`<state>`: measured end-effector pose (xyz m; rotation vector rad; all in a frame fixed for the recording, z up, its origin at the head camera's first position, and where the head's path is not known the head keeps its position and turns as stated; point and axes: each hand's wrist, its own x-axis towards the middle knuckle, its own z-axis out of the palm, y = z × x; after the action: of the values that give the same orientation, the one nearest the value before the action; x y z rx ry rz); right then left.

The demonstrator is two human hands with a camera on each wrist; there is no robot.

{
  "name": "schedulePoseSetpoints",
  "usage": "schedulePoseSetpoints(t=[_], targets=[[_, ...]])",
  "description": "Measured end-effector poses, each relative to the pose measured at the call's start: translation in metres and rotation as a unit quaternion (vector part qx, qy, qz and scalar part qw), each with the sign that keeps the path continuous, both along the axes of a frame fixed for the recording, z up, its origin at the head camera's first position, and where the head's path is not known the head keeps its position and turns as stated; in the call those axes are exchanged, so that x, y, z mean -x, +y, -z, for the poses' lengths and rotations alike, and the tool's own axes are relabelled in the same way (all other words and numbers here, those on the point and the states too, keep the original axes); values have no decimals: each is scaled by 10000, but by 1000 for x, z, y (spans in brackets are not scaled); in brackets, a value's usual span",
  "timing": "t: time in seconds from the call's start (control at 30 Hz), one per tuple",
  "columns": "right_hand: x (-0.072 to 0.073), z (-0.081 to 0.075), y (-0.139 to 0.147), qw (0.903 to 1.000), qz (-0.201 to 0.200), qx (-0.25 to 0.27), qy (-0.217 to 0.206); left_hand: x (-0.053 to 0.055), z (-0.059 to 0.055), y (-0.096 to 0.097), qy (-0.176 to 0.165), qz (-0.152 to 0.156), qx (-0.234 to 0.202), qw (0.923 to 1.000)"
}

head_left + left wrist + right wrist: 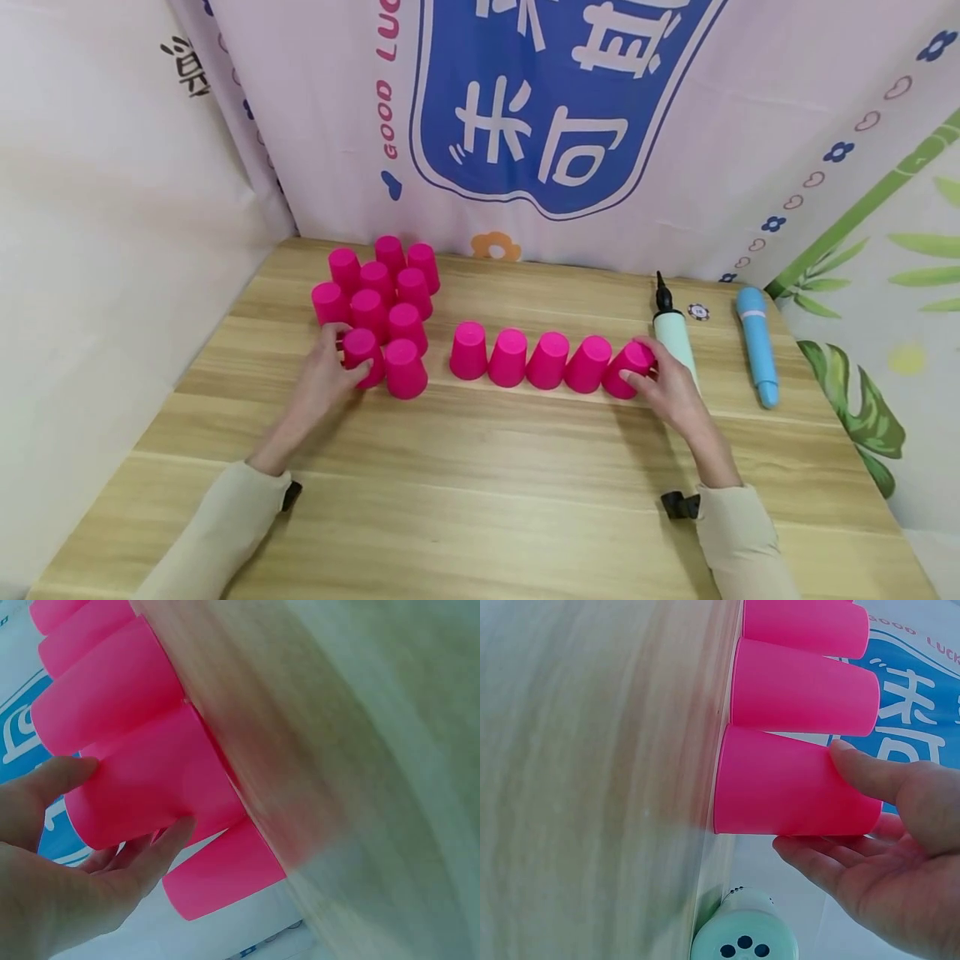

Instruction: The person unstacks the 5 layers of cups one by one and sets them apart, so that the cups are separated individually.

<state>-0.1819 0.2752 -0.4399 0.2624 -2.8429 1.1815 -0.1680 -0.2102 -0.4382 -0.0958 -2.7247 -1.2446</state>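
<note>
Upside-down pink plastic cups stand in two sets on the wooden table. At the right end of a straight row of several cups, my right hand (670,390) grips the last cup (787,787), thumb on one side and fingers on the other. That cup is on the table beside its neighbour (588,364). To the left, my left hand (327,371) holds a front cup (157,780) of a close cluster, thumb and fingers around its sides. Another front cup (406,369) stands just right of it. More cups of the cluster (369,315) are behind.
Beyond my right hand lies a pale green hand pump (675,333) with a black nozzle. A small round chip (698,312) and a blue microphone-shaped stick (759,346) are farther right. A printed curtain (337,125) hangs at the table's back edge.
</note>
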Motion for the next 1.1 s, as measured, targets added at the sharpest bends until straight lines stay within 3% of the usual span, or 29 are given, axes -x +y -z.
schedulePoseSetpoints(t=[0.07, 0.13, 0.27, 0.33, 0.4, 0.53, 0.7, 0.77, 0.9, 1.0, 1.1], targets=[[1, -1, 0, 10000, -4, -12, 40, 0, -1, 1, 91, -4, 83, 9999], [1, -1, 0, 10000, -32, -23, 34, -3, -5, 2, 401, -86, 317, 9987], [0, -2, 1, 10000, -68, -41, 48, -8, -29, 12, 1612, -235, 700, 9842], [0, -1, 2, 10000, -20, -41, 79, -7, -43, 28, 2139, -49, 705, 9743], [-1, -1, 3, 9999, 33, -6, 98, -4, -54, 50, 2299, 376, 651, 9703], [-2, 1, 4, 10000, -8, 56, 48, 4, -59, 96, 1967, 1155, 656, 9714], [-2, 3, 1, 9999, -61, 124, 70, 13, -51, 136, 1406, 1687, 1107, 9693], [-1, 3, 0, 9998, -57, 151, 85, 16, -49, 145, 1018, 1759, 1382, 9693], [0, 2, -1, 9998, -72, 142, 86, 26, -42, 149, 230, 1602, 1887, 9686], [1, -1, 0, 9999, -78, 104, 99, 31, -37, 147, 86, 1524, 2023, 9674], [0, -1, 0, 9999, -83, 100, 111, 31, -37, 142, 213, 1531, 1981, 9679]])
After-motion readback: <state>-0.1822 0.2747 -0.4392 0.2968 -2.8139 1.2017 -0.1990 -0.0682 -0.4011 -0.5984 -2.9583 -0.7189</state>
